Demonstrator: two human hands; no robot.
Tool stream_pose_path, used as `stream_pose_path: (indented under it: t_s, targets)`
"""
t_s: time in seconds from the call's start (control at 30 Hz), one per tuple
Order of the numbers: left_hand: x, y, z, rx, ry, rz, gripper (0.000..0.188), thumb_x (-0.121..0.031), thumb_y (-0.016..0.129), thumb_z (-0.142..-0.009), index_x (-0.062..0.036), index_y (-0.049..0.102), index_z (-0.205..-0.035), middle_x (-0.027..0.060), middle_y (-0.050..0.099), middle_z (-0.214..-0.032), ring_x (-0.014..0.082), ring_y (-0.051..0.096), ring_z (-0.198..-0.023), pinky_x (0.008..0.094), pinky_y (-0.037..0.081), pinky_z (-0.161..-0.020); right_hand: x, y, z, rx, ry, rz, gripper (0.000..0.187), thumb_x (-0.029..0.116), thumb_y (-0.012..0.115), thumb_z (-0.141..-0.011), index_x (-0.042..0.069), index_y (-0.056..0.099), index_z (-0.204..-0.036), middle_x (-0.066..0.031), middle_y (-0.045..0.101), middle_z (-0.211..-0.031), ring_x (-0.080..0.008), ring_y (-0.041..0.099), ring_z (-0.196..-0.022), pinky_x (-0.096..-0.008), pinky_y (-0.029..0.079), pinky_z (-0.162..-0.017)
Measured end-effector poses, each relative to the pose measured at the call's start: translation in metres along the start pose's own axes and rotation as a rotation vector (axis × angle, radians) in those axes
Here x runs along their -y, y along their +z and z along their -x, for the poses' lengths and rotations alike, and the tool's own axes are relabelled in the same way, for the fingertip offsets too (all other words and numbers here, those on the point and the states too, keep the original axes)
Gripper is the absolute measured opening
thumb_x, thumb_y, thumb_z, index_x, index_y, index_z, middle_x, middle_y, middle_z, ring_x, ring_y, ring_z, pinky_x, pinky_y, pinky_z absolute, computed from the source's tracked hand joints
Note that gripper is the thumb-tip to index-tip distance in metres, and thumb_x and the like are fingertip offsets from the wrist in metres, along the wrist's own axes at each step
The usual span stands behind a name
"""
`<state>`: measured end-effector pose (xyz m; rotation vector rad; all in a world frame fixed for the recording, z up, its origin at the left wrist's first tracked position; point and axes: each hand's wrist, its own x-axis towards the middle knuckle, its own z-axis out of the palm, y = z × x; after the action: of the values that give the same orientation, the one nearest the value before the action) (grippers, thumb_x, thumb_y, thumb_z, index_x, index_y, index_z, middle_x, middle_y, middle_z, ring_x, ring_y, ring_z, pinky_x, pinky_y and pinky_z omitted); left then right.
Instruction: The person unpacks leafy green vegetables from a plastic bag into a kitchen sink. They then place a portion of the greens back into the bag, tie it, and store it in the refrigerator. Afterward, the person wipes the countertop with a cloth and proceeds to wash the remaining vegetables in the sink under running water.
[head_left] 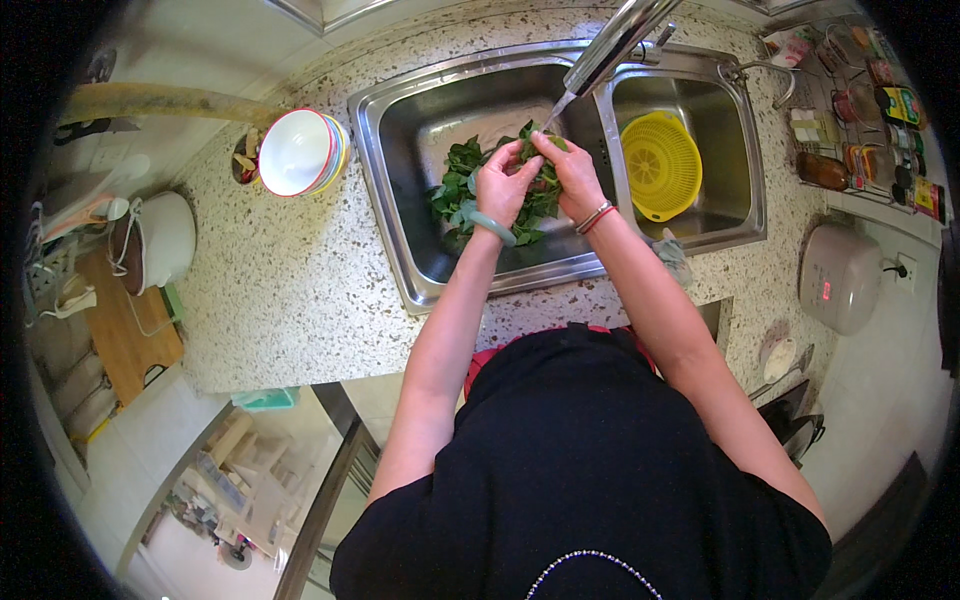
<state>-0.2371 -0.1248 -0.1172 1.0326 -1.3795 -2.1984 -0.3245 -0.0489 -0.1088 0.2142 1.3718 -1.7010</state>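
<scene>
A speckled stone table point(300, 290) fills most of the view, and a double steel sink point(400, 150) is set into it. The right basin holds a yellow colander point(661, 165); the left basin holds a heap of leafy greens point(455, 190), piled toward its middle just below the faucet point(610, 45), from which a thin stream of water appears to fall. A stack of bowls point(300, 152) stands on the table just left of the sink, a white pot point(160, 240) lies further left, and a white cooker point(838, 278) sits at the right edge near a rack of bottles point(870, 110).

Both hands are held over the greens, close together and almost touching. The left hand point(503, 185) is curled, its fingertips pinched on a sprig at the top of the heap; the right hand point(572, 178) is likewise closed by its fingertips on the same bunch, right under the stream.

The step in hand is judged to be rinsing or picking over the greens under running water. A next move would call for a light grip, so that tender leaves are not bruised, and for the cleaned sprigs to be kept apart from the unwashed pile.
</scene>
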Motion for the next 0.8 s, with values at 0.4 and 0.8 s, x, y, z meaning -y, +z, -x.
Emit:
stream_pose_path:
  t_s: [0.4, 0.8]
  targets:
    - [-0.009, -0.013, -0.017, -0.039, 0.103, -0.289, 0.017, -0.008, 0.060, -0.087, -0.0008, 0.065, -0.102, 0.0018, 0.064, -0.079, 0.0067, 0.056, -0.062, 0.0210, 0.049, -0.056, 0.011, 0.001, 0.008, 0.005, 0.025, 0.101, 0.026, 0.030, 0.060, -0.089, 0.007, 0.057, -0.102, -0.0034, 0.063, -0.086, -0.0117, 0.058, -0.064, -0.0264, 0.047, -0.049]
    - [-0.006, 0.015, -0.023, -0.093, 0.015, -0.017, 0.024, -0.021, 0.064, -0.089, -0.0016, 0.063, -0.104, 0.0012, 0.062, -0.079, 0.0053, 0.050, -0.057, 0.0198, 0.044, -0.050, -0.001, -0.012, 0.002, 0.063, 0.075, -0.194, 0.020, 0.008, 0.044, -0.091, 0.004, 0.053, -0.108, -0.0075, 0.061, -0.084, -0.0156, 0.059, -0.068, -0.0298, 0.052, -0.056]
